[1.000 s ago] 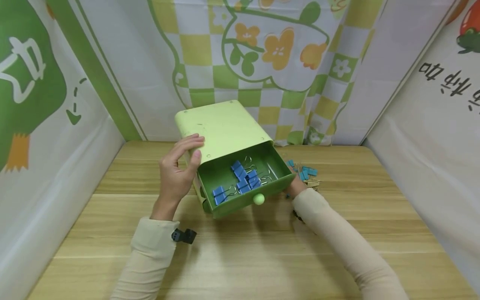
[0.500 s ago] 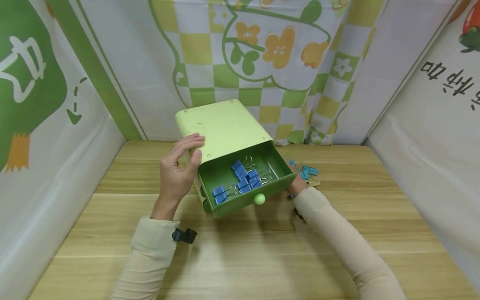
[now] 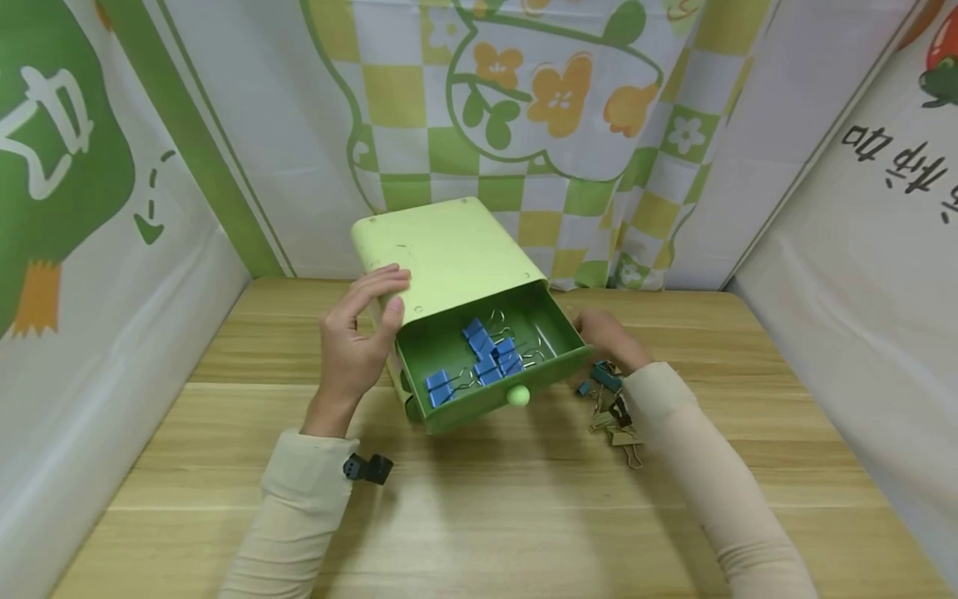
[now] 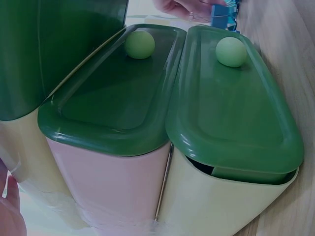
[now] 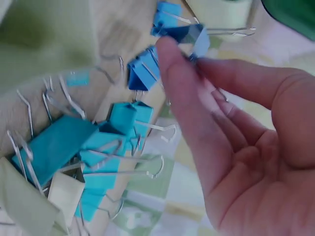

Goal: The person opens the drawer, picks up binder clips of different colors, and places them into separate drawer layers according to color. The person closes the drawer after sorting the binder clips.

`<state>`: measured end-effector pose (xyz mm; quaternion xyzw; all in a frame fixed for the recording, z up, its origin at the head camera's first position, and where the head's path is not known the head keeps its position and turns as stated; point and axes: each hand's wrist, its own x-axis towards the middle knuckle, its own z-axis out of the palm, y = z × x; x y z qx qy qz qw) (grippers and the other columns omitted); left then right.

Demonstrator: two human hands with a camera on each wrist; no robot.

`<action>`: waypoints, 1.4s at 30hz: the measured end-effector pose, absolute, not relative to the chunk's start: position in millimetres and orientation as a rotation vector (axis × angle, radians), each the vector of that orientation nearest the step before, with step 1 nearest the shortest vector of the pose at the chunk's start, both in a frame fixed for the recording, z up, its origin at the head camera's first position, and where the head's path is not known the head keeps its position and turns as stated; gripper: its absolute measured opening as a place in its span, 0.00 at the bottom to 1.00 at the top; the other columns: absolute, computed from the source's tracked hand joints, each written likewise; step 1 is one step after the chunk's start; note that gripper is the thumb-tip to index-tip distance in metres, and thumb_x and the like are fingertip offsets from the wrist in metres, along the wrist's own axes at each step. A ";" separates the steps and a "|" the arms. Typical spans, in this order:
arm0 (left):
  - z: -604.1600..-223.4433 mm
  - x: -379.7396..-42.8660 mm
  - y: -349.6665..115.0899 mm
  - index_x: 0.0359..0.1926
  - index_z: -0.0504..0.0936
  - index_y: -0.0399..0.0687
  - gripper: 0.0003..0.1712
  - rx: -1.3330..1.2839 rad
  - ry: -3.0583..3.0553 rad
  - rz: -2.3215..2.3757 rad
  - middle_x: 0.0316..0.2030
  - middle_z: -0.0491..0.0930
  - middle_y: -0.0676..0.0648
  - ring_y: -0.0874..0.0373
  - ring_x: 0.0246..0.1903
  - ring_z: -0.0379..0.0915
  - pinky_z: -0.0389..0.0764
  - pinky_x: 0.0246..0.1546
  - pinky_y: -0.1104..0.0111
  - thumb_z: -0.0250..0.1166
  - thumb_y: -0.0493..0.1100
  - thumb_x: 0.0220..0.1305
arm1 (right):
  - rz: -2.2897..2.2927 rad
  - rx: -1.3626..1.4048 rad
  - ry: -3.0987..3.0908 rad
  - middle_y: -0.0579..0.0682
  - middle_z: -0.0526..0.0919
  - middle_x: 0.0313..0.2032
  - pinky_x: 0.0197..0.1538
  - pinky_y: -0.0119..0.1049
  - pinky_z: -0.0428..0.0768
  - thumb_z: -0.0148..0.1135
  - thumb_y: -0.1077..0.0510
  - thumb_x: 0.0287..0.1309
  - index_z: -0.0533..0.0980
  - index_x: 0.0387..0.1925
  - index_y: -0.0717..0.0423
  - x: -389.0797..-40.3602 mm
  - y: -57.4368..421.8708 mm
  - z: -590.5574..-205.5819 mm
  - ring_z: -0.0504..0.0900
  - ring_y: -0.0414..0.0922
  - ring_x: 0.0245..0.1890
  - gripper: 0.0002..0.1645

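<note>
In the head view, a light-green drawer cabinet (image 3: 449, 258) stands on the table with its top drawer (image 3: 554, 333) pulled out. Several blue binder clips (image 3: 486, 353) lie in that drawer. My left hand (image 3: 355, 333) rests on the cabinet's left edge, fingers over the top and thumb by the front corner. Right of the drawer is my right hand (image 3: 612, 337), its fingertips partly hidden. The right wrist view shows this hand (image 5: 236, 128) pinching a blue binder clip (image 5: 199, 39) between thumb and finger. Near it lie more clips, blue (image 5: 142, 71) and teal (image 5: 59, 142).
Two shut drawers (image 4: 113, 98) with round knobs sit under the open one in the left wrist view. Beige and dark clips (image 3: 621, 433) lie on the wooden table (image 3: 486, 516) below my right forearm. A patterned curtain (image 3: 539, 183) hangs behind the cabinet.
My right hand has come up from beside the drawer and moved slightly right. Beige and teal clips beneath the wrist now show. My left hand and the cabinet stay put.
</note>
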<state>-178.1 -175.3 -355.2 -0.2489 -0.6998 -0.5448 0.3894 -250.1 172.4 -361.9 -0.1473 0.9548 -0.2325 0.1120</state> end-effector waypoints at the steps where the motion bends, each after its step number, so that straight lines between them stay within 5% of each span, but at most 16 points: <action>1: -355.1 -178.1 -175.3 0.50 0.89 0.39 0.15 -0.631 -1.780 -1.386 0.55 0.89 0.39 0.48 0.65 0.80 0.76 0.75 0.60 0.63 0.41 0.68 | -0.729 -0.391 2.760 0.45 0.70 0.15 0.26 0.33 0.71 0.55 0.69 0.64 0.76 0.16 0.57 -250.8 175.2 -360.0 0.64 0.41 0.19 0.19; 4: -355.0 -178.3 -175.2 0.50 0.89 0.39 0.15 -0.631 -1.781 -1.389 0.55 0.89 0.40 0.48 0.65 0.80 0.76 0.75 0.60 0.63 0.41 0.68 | -0.894 -0.268 2.625 0.45 0.78 0.19 0.29 0.32 0.79 0.56 0.65 0.69 0.85 0.30 0.65 -251.6 183.9 -356.0 0.71 0.38 0.21 0.15; 7: -355.1 -178.5 -175.2 0.50 0.89 0.39 0.15 -0.635 -1.780 -1.386 0.55 0.89 0.39 0.47 0.65 0.80 0.76 0.75 0.60 0.63 0.41 0.68 | -1.016 -0.202 2.542 0.56 0.90 0.37 0.47 0.42 0.92 0.55 0.61 0.73 0.85 0.51 0.70 -251.5 191.9 -353.7 0.86 0.40 0.32 0.18; 10: -355.2 -178.7 -175.3 0.50 0.89 0.39 0.15 -0.638 -1.778 -1.382 0.55 0.89 0.39 0.47 0.65 0.80 0.76 0.75 0.60 0.63 0.41 0.68 | -1.102 -0.173 2.467 0.67 0.87 0.55 0.61 0.52 0.89 0.54 0.58 0.77 0.79 0.61 0.72 -251.8 199.0 -351.7 0.91 0.48 0.45 0.23; 13: -355.4 -178.7 -175.4 0.50 0.89 0.39 0.15 -0.638 -1.776 -1.383 0.55 0.89 0.39 0.47 0.65 0.80 0.76 0.75 0.60 0.63 0.40 0.68 | -1.193 -0.162 2.395 0.71 0.82 0.61 0.64 0.50 0.87 0.55 0.58 0.76 0.75 0.65 0.74 -252.5 204.3 -348.4 0.90 0.49 0.50 0.26; 21: -355.4 -177.8 -175.6 0.50 0.89 0.39 0.15 -0.635 -1.779 -1.382 0.55 0.89 0.39 0.47 0.65 0.80 0.76 0.75 0.60 0.63 0.40 0.68 | -1.457 -0.066 2.170 0.49 0.90 0.41 0.48 0.29 0.91 0.59 0.60 0.76 0.71 0.67 0.76 -255.6 209.9 -337.4 0.90 0.38 0.38 0.27; 29: -355.7 -178.1 -175.1 0.50 0.89 0.39 0.15 -0.630 -1.786 -1.389 0.55 0.89 0.40 0.48 0.65 0.80 0.75 0.75 0.60 0.63 0.40 0.68 | -1.566 -0.005 2.083 0.47 0.89 0.39 0.53 0.29 0.90 0.58 0.60 0.76 0.68 0.69 0.73 -256.4 211.4 -328.0 0.90 0.39 0.41 0.28; 36: -356.2 -178.0 -175.0 0.50 0.89 0.39 0.15 -0.626 -1.786 -1.391 0.55 0.89 0.40 0.47 0.65 0.80 0.75 0.75 0.60 0.63 0.41 0.68 | -1.715 -0.042 1.996 0.47 0.92 0.36 0.51 0.30 0.91 0.59 0.61 0.76 0.84 0.46 0.57 -254.7 212.8 -314.2 0.93 0.41 0.39 0.08; 42: -355.5 -178.3 -175.1 0.50 0.89 0.39 0.15 -0.631 -1.781 -1.387 0.55 0.89 0.40 0.47 0.65 0.80 0.75 0.75 0.60 0.63 0.41 0.68 | -1.797 -0.117 1.933 0.49 0.93 0.35 0.47 0.29 0.91 0.59 0.62 0.75 0.87 0.38 0.52 -253.4 212.7 -298.8 0.93 0.41 0.37 0.12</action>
